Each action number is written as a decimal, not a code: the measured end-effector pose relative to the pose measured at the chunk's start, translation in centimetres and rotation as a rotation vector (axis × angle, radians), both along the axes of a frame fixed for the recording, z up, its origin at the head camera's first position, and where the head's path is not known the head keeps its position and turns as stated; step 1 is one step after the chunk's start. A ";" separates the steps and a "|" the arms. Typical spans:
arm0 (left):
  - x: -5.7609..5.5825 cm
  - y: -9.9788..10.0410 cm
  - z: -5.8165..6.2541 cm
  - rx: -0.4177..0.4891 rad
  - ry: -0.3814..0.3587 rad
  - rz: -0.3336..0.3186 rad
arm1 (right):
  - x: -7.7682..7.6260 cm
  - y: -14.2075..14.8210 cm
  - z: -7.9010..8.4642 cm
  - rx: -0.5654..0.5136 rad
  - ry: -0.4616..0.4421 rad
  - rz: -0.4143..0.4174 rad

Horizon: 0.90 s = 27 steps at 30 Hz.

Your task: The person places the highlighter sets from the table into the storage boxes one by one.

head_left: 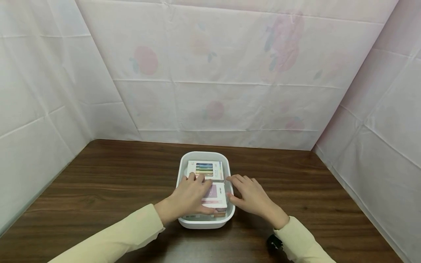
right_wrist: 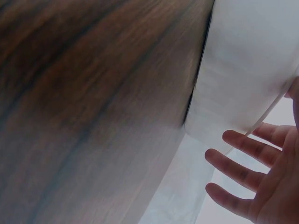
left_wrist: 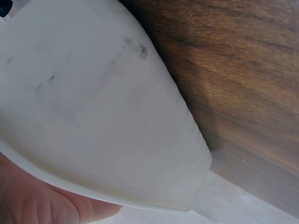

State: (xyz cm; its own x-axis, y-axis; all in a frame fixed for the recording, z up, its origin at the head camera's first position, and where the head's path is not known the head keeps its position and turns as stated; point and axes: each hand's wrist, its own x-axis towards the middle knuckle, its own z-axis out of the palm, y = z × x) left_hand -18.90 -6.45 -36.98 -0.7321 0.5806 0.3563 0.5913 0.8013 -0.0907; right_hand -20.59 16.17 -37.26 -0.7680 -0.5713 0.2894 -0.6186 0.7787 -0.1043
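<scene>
A white plastic bin (head_left: pixel 206 225) holds a white and pink box (head_left: pixel 217 197) in its near half. Behind that box lies a white box with a window showing coloured sticks (head_left: pixel 204 168). My left hand (head_left: pixel 190 194) reaches over the near box from the left, thumb along its near edge and fingertips at its far edge. The palm hides the box's left part. At the bin's right rim is my right hand (head_left: pixel 250 195), fingers spread and mostly straight, fingertips close to the rim. In the right wrist view, those fingers (right_wrist: pixel 243 175) stand apart beside the bin's wall (right_wrist: pixel 245 60).
The bin stands on a dark wood table (head_left: pixel 131 182). Pale fruit-print cloth (head_left: pixel 213 73) hangs behind and along both sides. Near the right sleeve is a small black object (head_left: pixel 274 243). Another box (head_left: pixel 192 216) shows beneath my left thumb inside the bin.
</scene>
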 end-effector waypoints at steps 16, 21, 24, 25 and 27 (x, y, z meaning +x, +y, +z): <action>0.1 -1.3 1.4 -0.018 0.058 -0.060 | -0.1 0.1 0.1 0.019 0.043 0.015; 0.1 -2.4 2.4 -0.030 0.150 -0.041 | -0.1 0.5 0.7 0.001 0.034 0.013; 0.1 -3.5 2.8 -0.007 0.166 -0.017 | -0.2 0.9 1.2 -0.016 0.043 -0.004; 0.1 -4.0 2.9 0.003 0.167 -0.007 | -0.2 1.1 1.4 -0.021 0.048 -0.012; 0.1 -5.0 3.1 0.019 0.165 0.019 | -0.3 1.6 1.7 -0.027 0.065 -0.027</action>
State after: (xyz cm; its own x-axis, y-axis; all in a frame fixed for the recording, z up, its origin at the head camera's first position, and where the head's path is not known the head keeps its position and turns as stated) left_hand -18.84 -11.45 -33.87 -0.6732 0.5594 0.4836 0.5546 0.8145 -0.1702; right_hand -20.90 17.73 -35.59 -0.7622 -0.5417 0.3545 -0.6034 0.7928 -0.0857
